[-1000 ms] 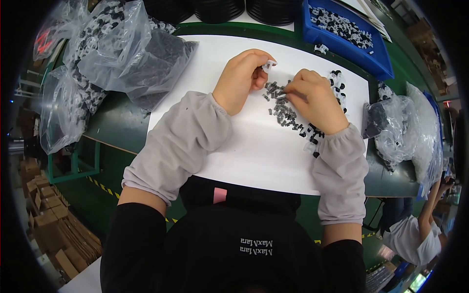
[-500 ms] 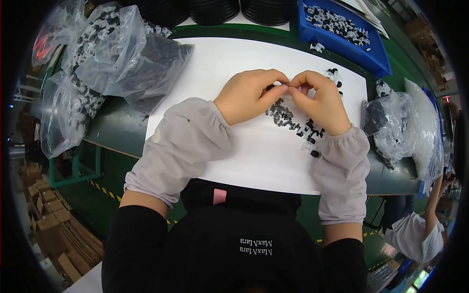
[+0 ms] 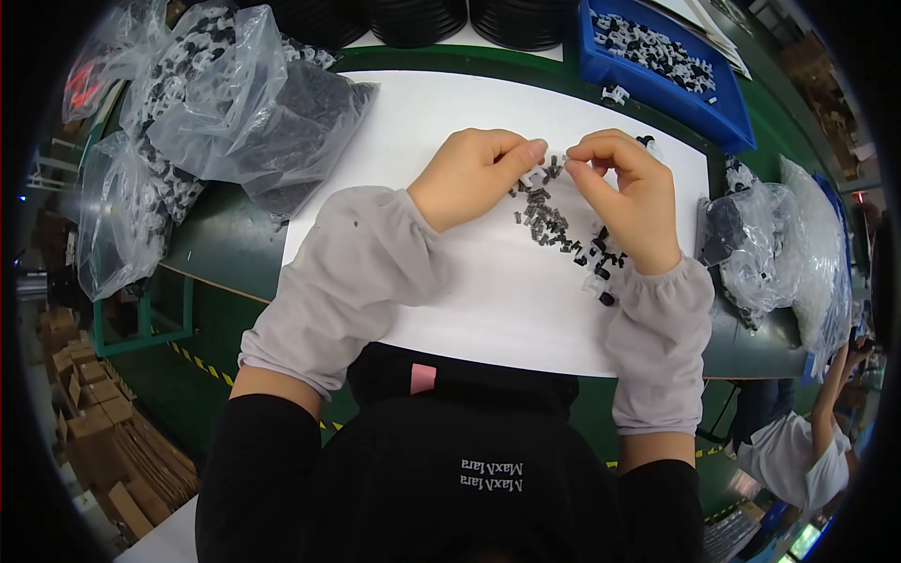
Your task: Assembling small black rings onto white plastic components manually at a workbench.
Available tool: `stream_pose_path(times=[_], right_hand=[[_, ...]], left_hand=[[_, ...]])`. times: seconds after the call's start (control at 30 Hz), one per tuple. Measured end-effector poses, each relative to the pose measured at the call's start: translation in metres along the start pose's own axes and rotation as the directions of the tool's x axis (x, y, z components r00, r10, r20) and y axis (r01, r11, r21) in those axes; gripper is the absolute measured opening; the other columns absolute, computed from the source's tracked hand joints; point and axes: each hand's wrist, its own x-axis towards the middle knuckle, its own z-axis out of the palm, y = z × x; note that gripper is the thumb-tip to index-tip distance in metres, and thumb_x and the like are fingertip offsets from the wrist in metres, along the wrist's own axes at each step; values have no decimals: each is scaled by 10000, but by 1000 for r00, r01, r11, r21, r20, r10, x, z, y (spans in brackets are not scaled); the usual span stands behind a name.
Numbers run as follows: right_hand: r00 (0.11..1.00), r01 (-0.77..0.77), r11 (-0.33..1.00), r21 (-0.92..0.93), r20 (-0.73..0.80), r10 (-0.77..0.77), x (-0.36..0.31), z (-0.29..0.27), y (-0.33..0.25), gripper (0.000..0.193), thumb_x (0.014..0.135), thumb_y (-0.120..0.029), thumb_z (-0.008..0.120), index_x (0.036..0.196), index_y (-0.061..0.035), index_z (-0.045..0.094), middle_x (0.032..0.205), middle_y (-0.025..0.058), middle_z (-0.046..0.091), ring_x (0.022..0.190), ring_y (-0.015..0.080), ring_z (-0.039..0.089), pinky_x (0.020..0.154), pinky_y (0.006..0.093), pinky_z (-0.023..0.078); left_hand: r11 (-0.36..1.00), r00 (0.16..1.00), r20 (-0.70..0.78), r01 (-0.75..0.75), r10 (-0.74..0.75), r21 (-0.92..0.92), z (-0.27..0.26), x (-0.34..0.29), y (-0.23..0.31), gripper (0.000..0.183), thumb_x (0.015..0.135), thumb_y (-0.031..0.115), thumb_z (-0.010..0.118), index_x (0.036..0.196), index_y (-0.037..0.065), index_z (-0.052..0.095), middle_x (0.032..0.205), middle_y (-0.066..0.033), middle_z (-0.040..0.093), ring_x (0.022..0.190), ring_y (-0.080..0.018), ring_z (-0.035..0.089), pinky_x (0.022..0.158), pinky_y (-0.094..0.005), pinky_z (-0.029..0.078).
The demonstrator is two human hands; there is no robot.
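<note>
My left hand (image 3: 472, 178) is closed, its thumb against the fingers, with a small white-and-black plastic part (image 3: 534, 176) held at the fingertips. A short gap away, my right hand (image 3: 631, 195) pinches thumb and forefinger together; whatever sits between them is too small to make out. Below the hands, a loose pile of small dark-grey pieces (image 3: 544, 221) lies on the white sheet (image 3: 432, 310). Several white-and-black plastic parts (image 3: 595, 253) lie at the pile's right end, near my right wrist. More such parts show partly behind the right hand.
A blue bin (image 3: 657, 105) of white-and-black parts stands at the back right, one part (image 3: 615, 95) beside it. Clear plastic bags (image 3: 225, 122) of parts crowd the left; more bags (image 3: 760, 235) lie right. Black round stacks (image 3: 418, 21) stand behind. Another person (image 3: 798, 450) is at the far right.
My hands have drawn apart from where their fingertips met. The right hand has shifted slightly right and down, and the white-and-black part now shows at the left fingertips.
</note>
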Motion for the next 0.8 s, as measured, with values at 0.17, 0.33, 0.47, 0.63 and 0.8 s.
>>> stream_pose_path(times=[0.17, 0.33, 0.47, 0.63, 0.8], right_hand=[[995, -51, 989, 139, -75, 61, -4, 5, -9, 142, 795, 32, 631, 936, 37, 620, 915, 73, 604, 835, 126, 542, 750, 222, 423], [984, 97, 989, 113, -163, -78, -7, 11, -13, 119, 788, 48, 629, 905, 33, 615, 940, 76, 582, 829, 132, 521, 733, 231, 415], [959, 197, 980, 12, -211, -190, -5, 16, -16, 127, 765, 53, 637, 884, 12, 621, 925, 65, 553, 808, 139, 504, 704, 241, 411], [930, 268, 960, -82, -240, -280, -5, 21, -16, 142, 729, 54, 656, 852, -13, 634, 903, 63, 534, 791, 152, 501, 664, 252, 415], [893, 338, 934, -114, -275, -356, -5, 24, -11, 186, 722, 61, 659, 892, -14, 649, 937, 82, 552, 780, 165, 509, 672, 260, 427]], left_hand=[[921, 992, 96, 108, -78, -375, -2, 0, 5, 292, 948, 259, 514, 1088, 21, 609, 734, 11, 553, 648, -66, 511, 615, -193, 441], [726, 977, 180, 206, -114, -656, -1, -1, 9, 269, 928, 268, 554, 1054, 31, 572, 860, -31, 598, 732, -97, 577, 687, -221, 493], [618, 971, 240, 189, 0, -763, 0, -1, 2, 251, 931, 276, 547, 1041, 51, 537, 903, -26, 573, 769, -94, 551, 715, -226, 479], [546, 957, 280, 196, 74, -815, 0, -3, 5, 254, 952, 270, 508, 1068, 44, 523, 906, -30, 566, 766, -94, 531, 714, -234, 472], [537, 954, 282, 184, 105, -823, -1, -5, 7, 262, 963, 267, 483, 1077, 34, 524, 910, -33, 562, 774, -94, 534, 733, -235, 477]])
